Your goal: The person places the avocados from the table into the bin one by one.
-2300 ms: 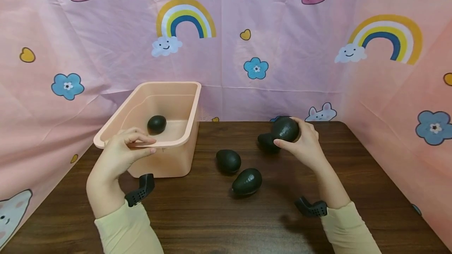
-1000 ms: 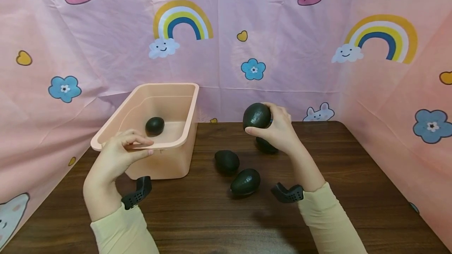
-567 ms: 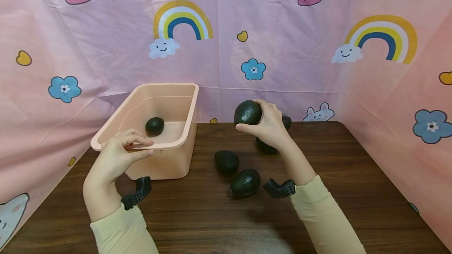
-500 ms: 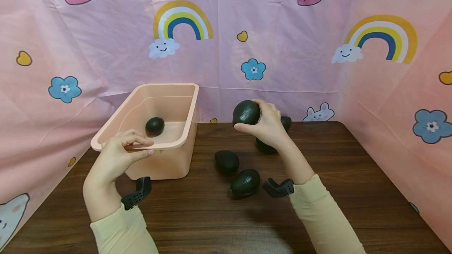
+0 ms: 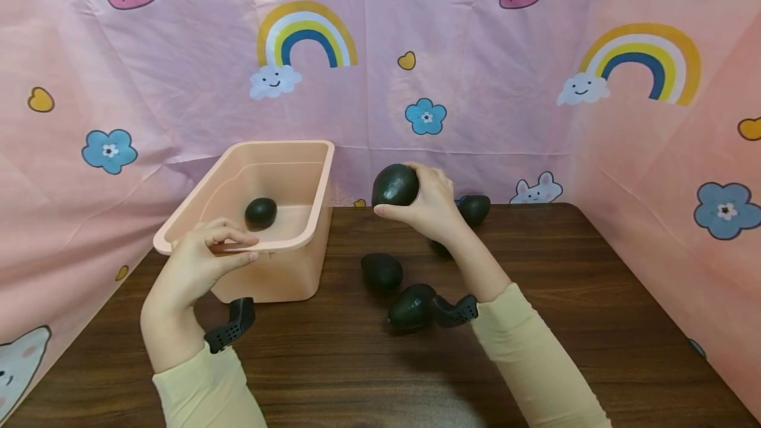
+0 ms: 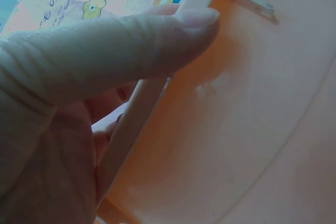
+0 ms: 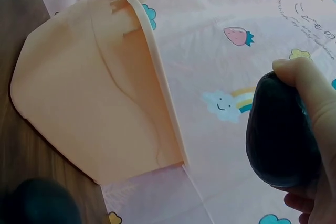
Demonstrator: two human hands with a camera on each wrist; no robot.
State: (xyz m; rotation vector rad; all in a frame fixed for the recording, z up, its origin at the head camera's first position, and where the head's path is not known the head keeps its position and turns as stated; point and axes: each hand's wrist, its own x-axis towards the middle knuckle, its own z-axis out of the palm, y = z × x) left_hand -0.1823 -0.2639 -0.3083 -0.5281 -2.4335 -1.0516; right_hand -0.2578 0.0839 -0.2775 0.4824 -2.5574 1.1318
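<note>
My right hand (image 5: 431,203) grips a dark green avocado (image 5: 395,185) and holds it up above the table, right of a peach plastic bin (image 5: 297,273). The right wrist view shows that avocado (image 7: 283,132) between thumb and fingers, with the bin (image 7: 79,98) beyond it. With thumb below and fingers above, my left hand (image 5: 199,259) pinches the bin's near rim; the thumb (image 6: 157,43) lies over the rim in the left wrist view. Inside the bin rests one avocado (image 5: 260,213).
Two avocados lie mid-table, one (image 5: 382,272) nearer the bin and one (image 5: 411,308) in front, partly behind the right wrist's black mount (image 5: 454,311). Farther back are another avocado (image 5: 473,209) and one mostly hidden by my right hand. A patterned cloth (image 5: 380,104) hangs behind the wooden table (image 5: 333,362).
My right hand has lifted the avocado from the back right of the table and carried it left, toward the bin. The left hand has stayed on the rim.
</note>
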